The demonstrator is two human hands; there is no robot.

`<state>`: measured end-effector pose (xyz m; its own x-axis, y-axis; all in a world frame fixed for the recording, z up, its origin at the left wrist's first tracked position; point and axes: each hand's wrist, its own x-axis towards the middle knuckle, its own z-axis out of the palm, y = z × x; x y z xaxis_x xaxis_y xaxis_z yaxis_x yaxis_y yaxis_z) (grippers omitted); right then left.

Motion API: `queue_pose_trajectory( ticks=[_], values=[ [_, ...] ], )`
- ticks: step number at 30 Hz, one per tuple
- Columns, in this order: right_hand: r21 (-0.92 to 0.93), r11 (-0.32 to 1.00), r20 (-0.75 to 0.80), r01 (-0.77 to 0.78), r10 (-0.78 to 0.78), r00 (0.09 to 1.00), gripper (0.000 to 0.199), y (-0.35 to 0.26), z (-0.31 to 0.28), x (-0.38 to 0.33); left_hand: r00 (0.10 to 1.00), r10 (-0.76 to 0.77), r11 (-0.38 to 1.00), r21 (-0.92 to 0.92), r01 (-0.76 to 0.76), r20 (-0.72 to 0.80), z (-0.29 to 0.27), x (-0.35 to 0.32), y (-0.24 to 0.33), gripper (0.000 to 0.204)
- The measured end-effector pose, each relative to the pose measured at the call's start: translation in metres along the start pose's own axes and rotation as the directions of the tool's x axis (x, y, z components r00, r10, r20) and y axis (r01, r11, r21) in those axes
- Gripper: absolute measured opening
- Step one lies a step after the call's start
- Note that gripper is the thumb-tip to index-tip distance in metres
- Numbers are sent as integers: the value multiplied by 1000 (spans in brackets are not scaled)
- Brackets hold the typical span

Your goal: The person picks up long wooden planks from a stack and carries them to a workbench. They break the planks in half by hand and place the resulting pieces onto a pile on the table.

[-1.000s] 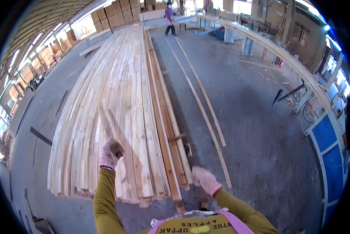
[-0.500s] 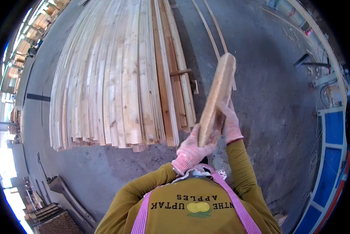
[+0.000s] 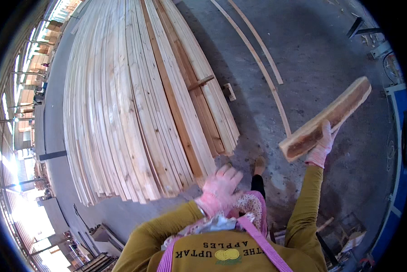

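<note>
My right hand [image 3: 322, 146], in a pink-and-white knit glove, grips a short thick wooden block [image 3: 326, 119] with pale edges and a brown rough face. The block is held out to the right at a slant, its far end pointing up and away. My left hand [image 3: 219, 188], gloved alike and slightly smeared by motion, is in front of my chest with its fingers apart and nothing in it. It is nearest to the near end of a wide stack of long pale boards [image 3: 135, 99]; whether it touches them I cannot tell.
Two thin wooden strips [image 3: 262, 68] lie on the grey concrete floor [image 3: 312, 54] right of the stack. A short crosspiece [image 3: 200, 83] sticks out of the stack's right side. Wood scraps [image 3: 353, 240] lie at the lower right, and blue panels [image 3: 397, 131] stand along the right edge.
My left hand has let go of the block and drawn back toward my chest. My right hand has carried the block rightward and tilted it. The view has turned, and a foot now shows.
</note>
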<state>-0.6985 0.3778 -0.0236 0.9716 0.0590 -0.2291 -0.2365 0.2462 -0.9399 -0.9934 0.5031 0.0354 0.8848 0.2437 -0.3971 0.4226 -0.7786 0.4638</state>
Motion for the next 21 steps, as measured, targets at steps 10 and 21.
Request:
queue_pose_trajectory(
  ticks=[10,21],
  values=[
    [-831,556,528,33,768,362,111,269,117,-155,962,-127,958,220,181,-240,67,6,-71,46],
    [-313,894,484,-321,441,756,87,151,83,-34,971,-51,996,63,68,-235,55,-29,-69,40]
  ],
)
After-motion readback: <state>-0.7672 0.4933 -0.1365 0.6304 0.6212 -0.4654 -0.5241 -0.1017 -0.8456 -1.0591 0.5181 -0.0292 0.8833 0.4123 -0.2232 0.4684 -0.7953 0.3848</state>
